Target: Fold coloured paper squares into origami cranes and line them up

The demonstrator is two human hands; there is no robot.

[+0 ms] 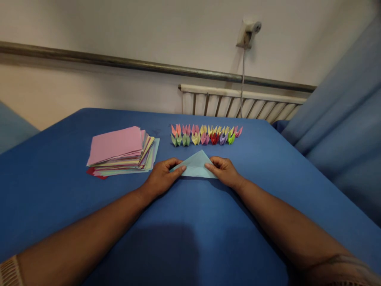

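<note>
A light blue sheet of paper (195,167), folded into a triangle with its peak pointing away from me, is held just over the table. My left hand (165,174) pinches its left corner, thumb on top. On the opposite side my right hand (226,171) grips the right part the same way, its thumb lying on the paper. The fingers beneath the sheet are partly hidden. Just beyond the paper stand two rows of small folded paper cranes (205,138) in pink, yellow, green, red and purple.
Left of the cranes lies a thick stack of coloured paper (116,147), pink on top. The table (253,222) has a blue cover. Behind it are a metal rail (133,64), a radiator (220,90) and a wall socket with a cord (247,33). A blue curtain (342,119) hangs at right.
</note>
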